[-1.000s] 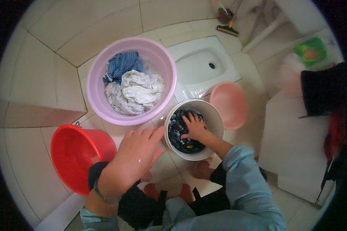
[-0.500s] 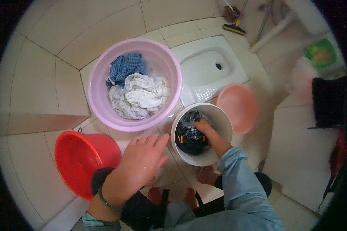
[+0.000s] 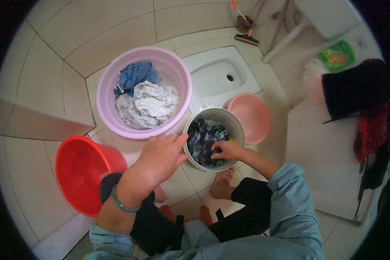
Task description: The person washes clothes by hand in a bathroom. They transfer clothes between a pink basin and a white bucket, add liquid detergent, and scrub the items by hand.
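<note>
A white bucket stands in front of me with wet dark cloth in it, patterned in places and partly smeared by motion. Inside the bucket my right hand has its fingers bent into the cloth, gripping some of it. My left hand is by the bucket's left rim, fingers stretched out, holding nothing; whether the fingertips touch the rim I cannot tell. Beyond it sits a big pink-purple basin with a blue checked cloth and a white cloth in it.
A red bucket tilts at the left, near my knee. Behind the white bucket are a pink basin and a squat toilet in the floor. A white cabinet stands at the right. A broom leans in the far corner.
My right hand has shifted toward the front of the bucket, and the dark cloth has been moved about. My left hand has come nearer the rim. The whole view has shifted slightly.
</note>
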The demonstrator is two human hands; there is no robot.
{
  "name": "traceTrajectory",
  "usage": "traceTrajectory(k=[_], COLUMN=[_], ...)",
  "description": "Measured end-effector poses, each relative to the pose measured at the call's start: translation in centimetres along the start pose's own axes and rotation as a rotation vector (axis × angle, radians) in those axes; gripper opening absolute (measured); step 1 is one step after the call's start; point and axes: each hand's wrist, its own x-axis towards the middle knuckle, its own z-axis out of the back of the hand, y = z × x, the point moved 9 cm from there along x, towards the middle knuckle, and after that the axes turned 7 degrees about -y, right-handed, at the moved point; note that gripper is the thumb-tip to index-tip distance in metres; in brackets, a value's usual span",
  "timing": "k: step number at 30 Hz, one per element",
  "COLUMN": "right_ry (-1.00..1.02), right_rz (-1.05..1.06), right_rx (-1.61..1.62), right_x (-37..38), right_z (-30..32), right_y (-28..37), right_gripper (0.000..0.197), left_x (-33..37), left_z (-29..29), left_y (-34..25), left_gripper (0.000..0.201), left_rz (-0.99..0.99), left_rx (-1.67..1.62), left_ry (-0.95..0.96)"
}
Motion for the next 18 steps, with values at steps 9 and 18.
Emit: traceTrajectory(k=[9, 18], right_ry=[-0.505, -1.463], right_rz=[0.071, 0.164], right_rx=[-0.430, -0.827], right_x=[-4.0, -37.4], right_z=[9.3, 33.6], right_y=[6.5, 20.0], right_gripper=[0.054, 0.046], left_x=[2.1, 4.8], left_z=[-0.3, -2.7], left_y=[0.5, -2.6], left_gripper=[0.040, 0.052], left_rz=[0.012, -0.167], left_rx=[-0.128, -0.427], left_ry=[0.011, -0.046])
